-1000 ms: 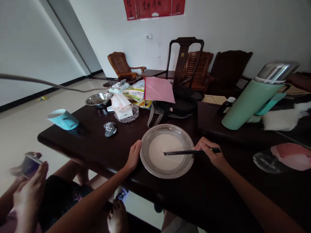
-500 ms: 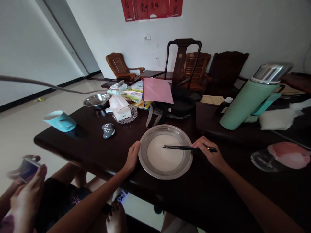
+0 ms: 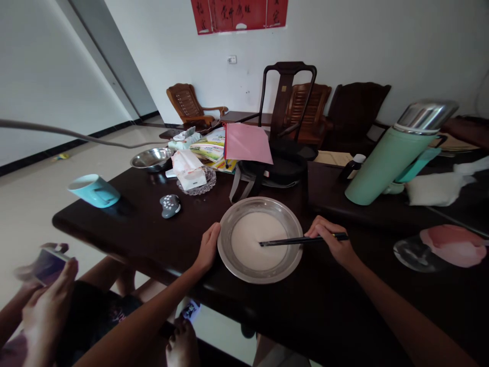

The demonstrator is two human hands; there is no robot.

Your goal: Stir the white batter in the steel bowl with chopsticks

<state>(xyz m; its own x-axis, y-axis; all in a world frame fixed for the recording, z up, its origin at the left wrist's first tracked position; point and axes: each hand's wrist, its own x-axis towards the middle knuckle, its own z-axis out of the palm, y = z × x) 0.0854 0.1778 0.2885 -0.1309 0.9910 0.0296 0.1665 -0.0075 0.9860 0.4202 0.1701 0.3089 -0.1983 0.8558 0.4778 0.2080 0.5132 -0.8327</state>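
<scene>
Head view: over the dark table (image 3: 191, 214), working at the metal bowl (image 3: 224, 248) of pale liquid (image 3: 246, 243) at six o'clock, seemingly stirring.
Resting the left hand (image 3: 208, 247) against the rim at nine o'clock, hiding any finger grip from telling; pinching black chopsticks (image 3: 284, 241) in the right hand (image 3: 336, 246) across three o'clock, pointing near the bowl's centre. Probably calling next for steadying and circling evenly. Aiming lower than half a second ago, nearer six o'clock.
</scene>
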